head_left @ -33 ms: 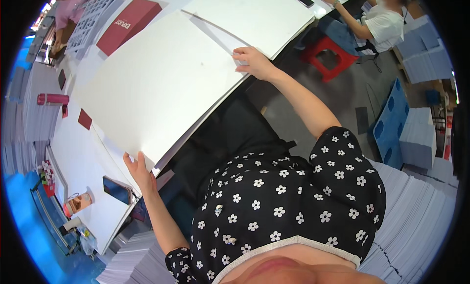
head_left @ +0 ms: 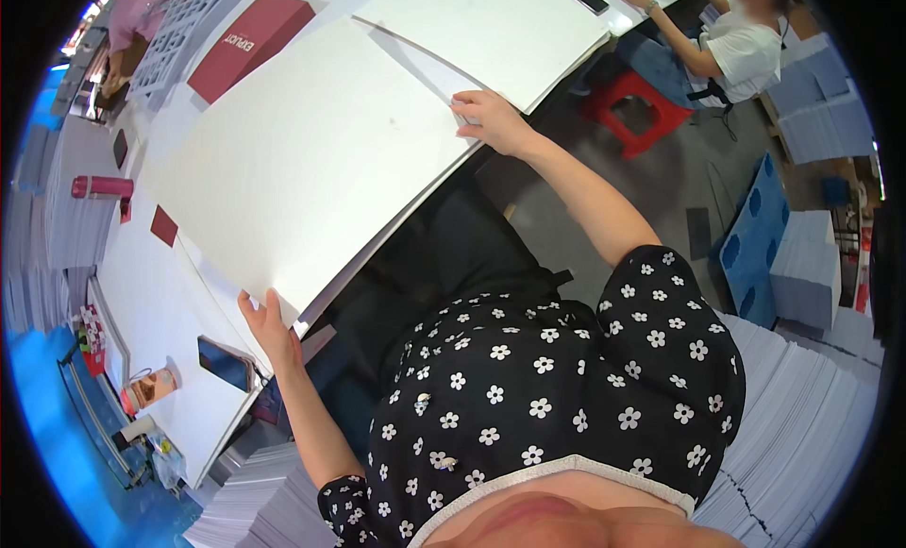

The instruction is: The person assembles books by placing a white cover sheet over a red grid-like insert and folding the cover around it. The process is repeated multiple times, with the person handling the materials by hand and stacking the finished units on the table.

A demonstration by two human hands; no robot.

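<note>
A large white sheet [head_left: 293, 161] lies in front of me on the table, apparently on top of other sheets. My left hand [head_left: 272, 329] is at its near left corner, fingers spread and upright against the edge. At the right end of the sheet is my right hand [head_left: 495, 123], its fingers apart and reaching over the edge. Neither hand is seen to lift the sheet. Just beyond the right hand lies a second pile of white sheets [head_left: 481, 38], one of its edges slightly raised.
A dark red box [head_left: 250, 48] sits past the sheet. On the left are a pink flask [head_left: 102, 186], a phone [head_left: 225, 364] and a cup [head_left: 151, 389]. A red stool [head_left: 637, 114] and a seated person [head_left: 736, 57] are at right. Tall paper stacks [head_left: 802, 425] stand nearby.
</note>
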